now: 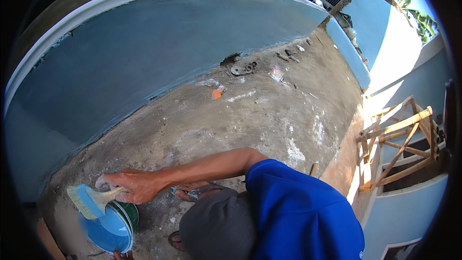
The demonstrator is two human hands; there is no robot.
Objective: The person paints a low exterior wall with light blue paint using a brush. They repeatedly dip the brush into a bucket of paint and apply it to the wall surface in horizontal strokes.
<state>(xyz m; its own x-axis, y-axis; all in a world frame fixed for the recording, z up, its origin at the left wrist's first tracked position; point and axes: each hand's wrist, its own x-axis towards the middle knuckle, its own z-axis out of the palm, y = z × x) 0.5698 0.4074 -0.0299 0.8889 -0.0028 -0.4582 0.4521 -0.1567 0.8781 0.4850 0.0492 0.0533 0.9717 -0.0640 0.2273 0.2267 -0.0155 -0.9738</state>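
Observation:
My right hand (139, 186) grips the wooden handle of a wide paintbrush (86, 202). The brush has pale bristles and a light-blue coated band, and it is held over the near rim area of a bucket. The paint bucket (131, 220) is green outside and coated blue inside, with blue paint (112, 233) in it. My left hand (123, 255) shows only as fingers at the bucket's lower rim, at the bottom edge of the view; the rest is hidden.
A low blue wall (162, 47) with a white top edge runs along the concrete floor (216, 126). Near its base lie a metal plate (239, 70), an orange scrap (217, 94) and litter. A bamboo frame (400, 126) stands at right. Sandalled feet (195, 190) are beside the bucket.

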